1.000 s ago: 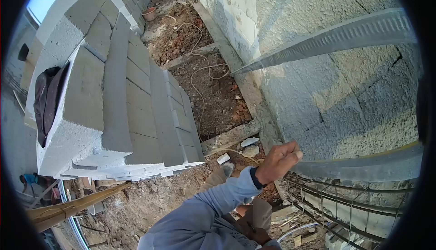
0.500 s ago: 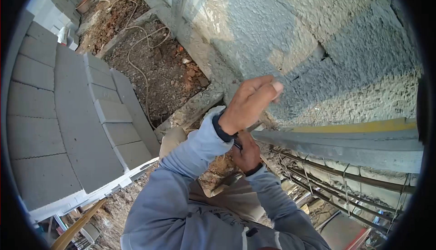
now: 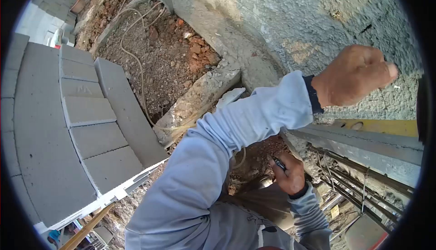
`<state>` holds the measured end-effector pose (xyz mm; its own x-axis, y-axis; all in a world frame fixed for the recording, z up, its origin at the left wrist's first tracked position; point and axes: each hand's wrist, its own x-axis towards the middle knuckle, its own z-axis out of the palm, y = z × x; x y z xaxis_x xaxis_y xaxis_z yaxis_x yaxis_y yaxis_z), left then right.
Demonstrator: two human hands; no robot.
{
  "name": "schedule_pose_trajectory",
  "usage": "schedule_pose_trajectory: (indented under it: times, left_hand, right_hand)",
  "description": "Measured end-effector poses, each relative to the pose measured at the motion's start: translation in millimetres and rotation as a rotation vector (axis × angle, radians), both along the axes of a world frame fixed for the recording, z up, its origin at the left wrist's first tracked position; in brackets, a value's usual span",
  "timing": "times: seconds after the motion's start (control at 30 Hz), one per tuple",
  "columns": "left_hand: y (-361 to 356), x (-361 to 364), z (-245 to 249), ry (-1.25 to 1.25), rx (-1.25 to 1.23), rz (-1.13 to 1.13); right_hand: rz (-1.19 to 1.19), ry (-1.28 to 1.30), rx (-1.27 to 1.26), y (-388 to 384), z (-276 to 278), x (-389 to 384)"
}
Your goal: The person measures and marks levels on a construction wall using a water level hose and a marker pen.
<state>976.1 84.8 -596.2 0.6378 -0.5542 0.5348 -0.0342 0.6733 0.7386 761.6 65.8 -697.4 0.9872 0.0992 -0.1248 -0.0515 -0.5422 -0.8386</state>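
My left hand [image 3: 356,75] reaches across to the right, curled closed in front of the rough grey wall [image 3: 290,14]; anything between its fingers is hidden. Lower down, my right hand [image 3: 290,176] is closed round a small dark tool [image 3: 279,163], which pokes out by the thumb. Below my left hand runs a long grey beam [image 3: 363,144] with a yellow strip [image 3: 395,127] along its upper side. Both hands are apart from each other.
Stacked grey blocks [image 3: 50,127] fill the left side. A thin hose [image 3: 141,68] lies over the soil beside a concrete ledge [image 3: 200,100]. Steel bars [image 3: 363,188] run at the lower right, and a wooden pole [image 3: 88,229] leans at the lower left.
My left hand has swung right and slightly up along the wall, away from my right hand. My right hand has shifted right and down. The view has also moved.
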Motion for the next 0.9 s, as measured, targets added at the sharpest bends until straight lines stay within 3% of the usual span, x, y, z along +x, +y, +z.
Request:
schedule_pose_trajectory:
  times: [0.23, 0.33, 0.43, 0.57, 0.6, 0.7, 0.8, 0.9]
  left_hand:
    - [-2.7, 1.6, 3.8, -0.219, -0.054, 0.281]
    - [6.1, 12.4, 2.9, -0.281, -0.021, 0.334]
    - [26.8, 3.9, 30.8, -0.155, 0.1, 0.172]
    - [36.2, 19.9, 21.6, -0.118, 0.333, -0.097]
    - [30.2, 15.7, 15.6, -0.073, 0.206, -0.083]
    - [32.1, 9.3, 24.6, 0.127, 0.0, -0.328]
    - [29.5, -1.0, 32.1, -0.048, 0.129, -0.038]
    - [35.0, -5.3, 42.3, -0.005, 0.413, 0.099]
  right_hand:
    - [-0.078, -0.358, -0.041, -5.1, 69.1, 25.8]
    - [-0.214, -0.34, -0.023, -13.4, 83.0, 25.0]
    - [-0.19, -0.38, 0.022, -26.3, 77.2, 19.2]
    - [-0.143, -0.169, 0.037, -23.0, 58.5, 23.0]
    - [-0.175, -0.164, 0.077, -15.3, 46.4, 24.8]
    - [-0.206, -0.338, 0.086, 0.9, 33.8, 32.9]
    - [-0.156, -0.578, -0.063, -3.5, 40.2, 41.1]
    - [-0.144, -0.639, -0.059, -9.7, 54.2, 45.6]
